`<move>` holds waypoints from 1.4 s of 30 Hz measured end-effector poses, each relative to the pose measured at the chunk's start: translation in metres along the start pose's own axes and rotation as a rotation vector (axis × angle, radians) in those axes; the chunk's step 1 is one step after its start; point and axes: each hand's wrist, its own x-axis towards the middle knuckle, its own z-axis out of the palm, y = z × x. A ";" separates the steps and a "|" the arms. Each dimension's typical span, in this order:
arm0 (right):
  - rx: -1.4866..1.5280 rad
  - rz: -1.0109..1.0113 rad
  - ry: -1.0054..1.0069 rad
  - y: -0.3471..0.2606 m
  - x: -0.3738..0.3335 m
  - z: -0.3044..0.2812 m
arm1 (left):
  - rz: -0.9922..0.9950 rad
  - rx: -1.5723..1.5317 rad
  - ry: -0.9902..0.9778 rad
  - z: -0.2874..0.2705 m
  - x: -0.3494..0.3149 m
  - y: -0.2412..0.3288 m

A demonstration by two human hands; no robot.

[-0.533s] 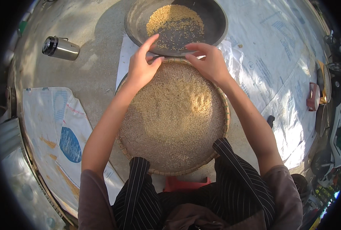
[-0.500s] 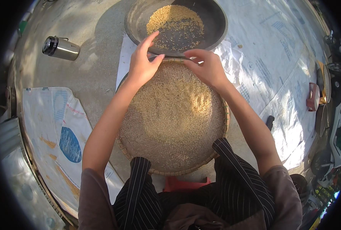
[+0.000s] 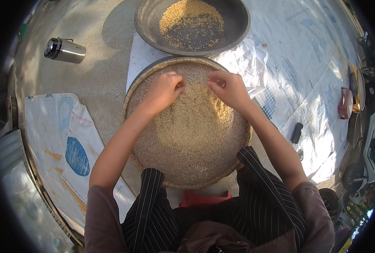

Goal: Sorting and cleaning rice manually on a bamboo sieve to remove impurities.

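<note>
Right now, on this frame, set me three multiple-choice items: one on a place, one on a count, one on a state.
1. Where does the metal flask lie?
A. Inside the woven tray
B. On the bare ground, up and to the person's left of the woven tray
C. Inside the dark basin

2. How many round vessels hold grain?
A. One
B. Two
C. Four

3. How are the two hands placed?
A. Both over the grain at the far part of the woven tray, fingers curled
B. Both gripping the flask
C. Both resting on the knees

Key:
1 B: the flask lies on its side on the ground, apart from the woven tray.
2 B: the woven tray and the dark basin each hold grain.
3 A: the left hand and the right hand sit in the grain with fingers bent.
</note>
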 end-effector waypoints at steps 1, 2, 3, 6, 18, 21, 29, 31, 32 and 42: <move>0.001 0.001 -0.001 0.001 -0.001 0.002 | 0.007 0.009 0.000 0.002 0.000 -0.001; -0.003 0.001 -0.014 0.001 -0.001 0.003 | 0.016 0.017 0.001 0.003 0.000 -0.001; -0.007 0.001 -0.027 0.002 -0.002 0.005 | 0.016 0.016 0.000 0.004 0.000 -0.001; -0.024 -0.005 -0.040 0.002 -0.006 0.010 | 0.002 0.027 0.024 0.007 -0.002 -0.003; -0.012 0.019 -0.043 0.008 -0.015 0.011 | -0.063 -0.147 0.000 0.007 -0.004 -0.013; -0.033 0.008 0.009 0.013 -0.019 0.007 | -0.101 -0.126 -0.001 0.009 -0.002 -0.011; 0.000 0.022 0.034 0.031 -0.040 -0.003 | -0.155 -0.232 0.026 0.012 -0.001 -0.001; -0.005 0.032 0.018 0.032 -0.044 -0.003 | -0.151 -0.232 0.033 0.014 -0.001 -0.001; -0.019 0.010 -0.043 0.033 -0.047 -0.002 | -0.146 -0.233 0.041 0.014 0.000 0.001; -0.104 -0.183 -0.117 0.029 -0.060 0.040 | 0.091 -0.603 0.512 -0.008 0.047 0.008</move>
